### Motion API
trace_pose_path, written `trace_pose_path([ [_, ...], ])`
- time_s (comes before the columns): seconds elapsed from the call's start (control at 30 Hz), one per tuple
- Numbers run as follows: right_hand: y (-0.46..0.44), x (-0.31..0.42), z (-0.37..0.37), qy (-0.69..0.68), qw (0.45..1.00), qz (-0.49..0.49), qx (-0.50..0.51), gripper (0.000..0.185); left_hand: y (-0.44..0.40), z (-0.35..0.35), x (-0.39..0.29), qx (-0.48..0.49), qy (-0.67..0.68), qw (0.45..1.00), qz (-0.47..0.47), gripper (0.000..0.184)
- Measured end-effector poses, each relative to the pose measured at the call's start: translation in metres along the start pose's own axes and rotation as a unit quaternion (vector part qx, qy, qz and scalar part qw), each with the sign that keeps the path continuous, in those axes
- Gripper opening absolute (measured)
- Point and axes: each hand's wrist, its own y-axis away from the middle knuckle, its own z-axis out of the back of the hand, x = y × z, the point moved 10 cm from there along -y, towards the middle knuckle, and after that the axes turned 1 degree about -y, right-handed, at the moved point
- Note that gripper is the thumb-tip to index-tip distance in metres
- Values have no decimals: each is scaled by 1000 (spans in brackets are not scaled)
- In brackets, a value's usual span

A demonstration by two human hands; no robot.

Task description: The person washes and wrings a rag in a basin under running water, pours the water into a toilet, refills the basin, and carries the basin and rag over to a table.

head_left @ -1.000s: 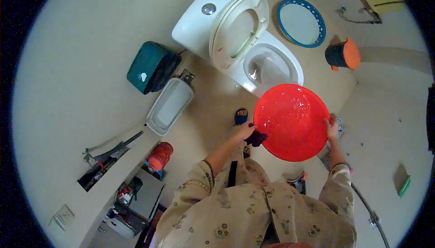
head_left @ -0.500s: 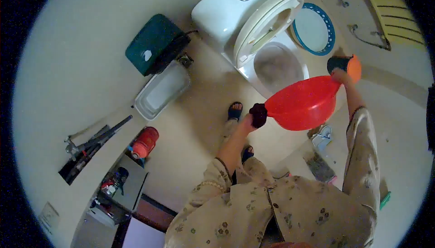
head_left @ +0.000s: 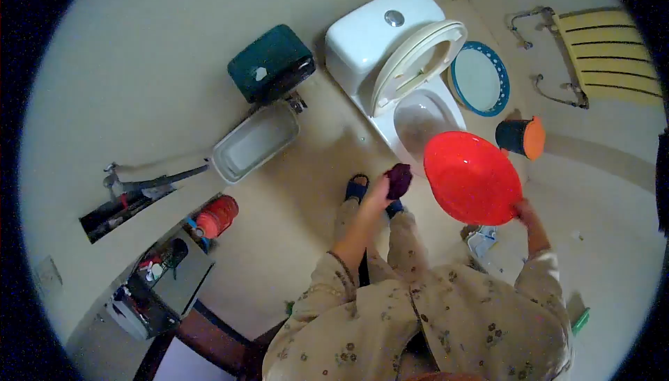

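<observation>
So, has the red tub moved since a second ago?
Yes, the red tub has moved toward the orange-topped bucket: the gap between them looks smaller.

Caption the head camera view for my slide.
Beside an open toilet, right hand holding a red basin, left hand a purple bundle.

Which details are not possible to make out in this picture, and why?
Head view: left hand, fingertips hidden by purple cloth.
Head view: red basin, underside hidden by its inside.
Head view: right hand, fingers blurred.
Head view: yellow slatted panel, right end cut off at picture's edge.
</observation>
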Motion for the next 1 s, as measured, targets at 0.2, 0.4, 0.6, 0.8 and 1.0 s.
trace_pose_path([
  [0.2, 43, -39, -76, -260, 958, 104, 54, 32, 144, 1, -46, 135, 87, 972, -169, 33],
  [0.4, 80, 76, -190, -107, 960, 204, 160, 52, 326, 43, 8, -12, 234, 923, -306, 34],
  [0.6, 206, 150, -321, -6, 880, 357, 313, 51, 486, 47, 87, -79, 290, 827, -476, 27],
  [0.8, 343, 122, -449, 103, 781, 456, 414, 51, 579, 131, 179, -70, 352, 702, -615, 35],
  [1.0, 471, 11, -606, 201, 727, 399, 521, 51, 698, 215, 257, 46, 390, 525, -755, 42],
])
